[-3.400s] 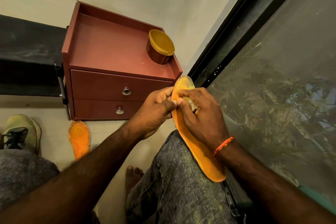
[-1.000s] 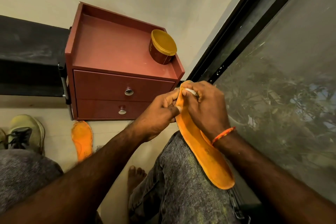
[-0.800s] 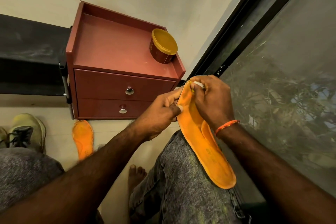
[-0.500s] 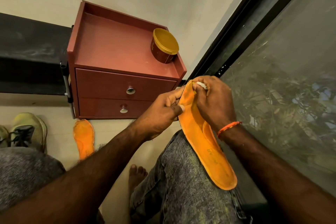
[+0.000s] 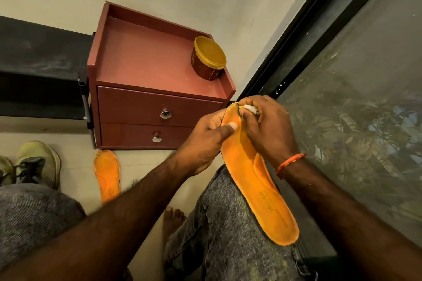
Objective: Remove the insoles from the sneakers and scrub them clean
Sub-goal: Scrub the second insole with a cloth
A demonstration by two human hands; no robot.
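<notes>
Head view: long orange foam insole [image 5: 253, 180] lies along the right thigh of the grey jeans [image 5: 228, 235], heel end low near the hip, toe end raised toward the window. Left hand [image 5: 203, 143] grips the insole near its toe end; thumb lies flat on the upper face, remaining fingers curl behind the left edge. Right hand [image 5: 267, 128] sits on the insole's right side at the toe tip, fingers curled round a small white object [image 5: 250, 109] pressed against the tip; what that object is cannot be told. Orange thread band [image 5: 290, 163] on the right wrist.

Second orange insole [image 5: 106, 173] lies flat on the pale floor, just in front of the reddish-brown two-drawer cabinet [image 5: 148, 107]. Round brown tub with yellow lid [image 5: 209, 58] stands on the cabinet top, at its right rear corner. Yellow-green sneaker with dark laces [image 5: 37, 162] stands on the floor at the left edge, well apart from both insoles. Dark-framed glass window [image 5: 354, 98] fills the right side.
</notes>
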